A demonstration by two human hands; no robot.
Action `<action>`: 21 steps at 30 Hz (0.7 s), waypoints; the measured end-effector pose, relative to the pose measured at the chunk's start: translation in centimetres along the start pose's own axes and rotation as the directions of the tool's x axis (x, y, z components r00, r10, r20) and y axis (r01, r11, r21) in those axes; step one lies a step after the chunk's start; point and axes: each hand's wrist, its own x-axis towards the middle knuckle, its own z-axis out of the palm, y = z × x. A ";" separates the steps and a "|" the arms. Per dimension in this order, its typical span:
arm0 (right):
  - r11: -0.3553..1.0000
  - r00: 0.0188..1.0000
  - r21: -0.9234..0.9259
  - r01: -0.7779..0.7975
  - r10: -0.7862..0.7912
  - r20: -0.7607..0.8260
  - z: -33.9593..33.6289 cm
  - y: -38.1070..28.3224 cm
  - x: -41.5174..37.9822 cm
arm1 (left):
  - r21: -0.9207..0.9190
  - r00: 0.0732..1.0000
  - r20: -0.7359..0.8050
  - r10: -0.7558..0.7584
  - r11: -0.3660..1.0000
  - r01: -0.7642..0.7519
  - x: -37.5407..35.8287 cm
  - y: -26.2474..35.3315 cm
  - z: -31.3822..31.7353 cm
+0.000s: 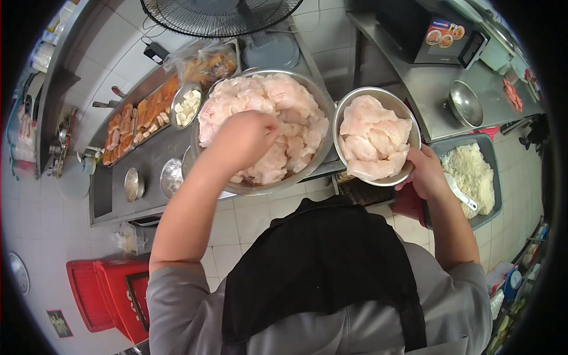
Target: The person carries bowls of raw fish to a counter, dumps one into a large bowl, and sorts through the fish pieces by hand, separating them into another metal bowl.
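A large metal bowl [322, 148] is heaped with raw chicken pieces [260, 92]. Over the middle of that heap is my left hand [251, 136], its fingers curled together against the meat; whatever is between the fingertips is hidden. To the right I hold a smaller steel bowl [338, 127] by its lower right rim. My right hand [421, 171] is wrapped round this rim. Several flat, pale raw chicken fillets [376, 139] lie piled inside it, reaching up to the brim.
Trays of orange-brown pieces [151, 112] and a small bowl of white cubes [188, 106] stand left. A grey tub [497, 177] with pale crumbs and a white scoop [460, 192] is at right. A fan [222, 15] and a microwave [441, 41] are beyond.
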 end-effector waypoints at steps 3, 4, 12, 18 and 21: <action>1.000 1.000 0.003 -0.007 0.007 -0.026 0.3 -0.4 -0.6 | 0.041 0.996 0.065 0.057 0.997 -0.060 3.7 0.8 3.6; 1.000 0.999 0.006 -0.009 0.010 -0.038 0.3 -0.6 -0.7 | 0.034 0.996 0.060 0.071 0.997 -0.073 4.8 0.2 5.5; 0.999 0.999 0.039 -0.016 0.018 -0.044 -0.5 0.3 -1.0 | 0.198 0.955 0.295 -0.016 0.979 -0.045 6.4 1.9 7.7; 0.998 1.000 0.060 -0.013 0.013 -0.008 -1.6 0.4 -1.6 | 0.015 0.934 0.356 0.019 1.000 -0.026 7.6 1.1 6.8; 0.998 1.000 0.060 -0.006 0.007 -0.019 -2.4 0.5 -1.5 | -0.067 0.934 0.356 0.032 0.998 -0.009 6.3 0.5 4.3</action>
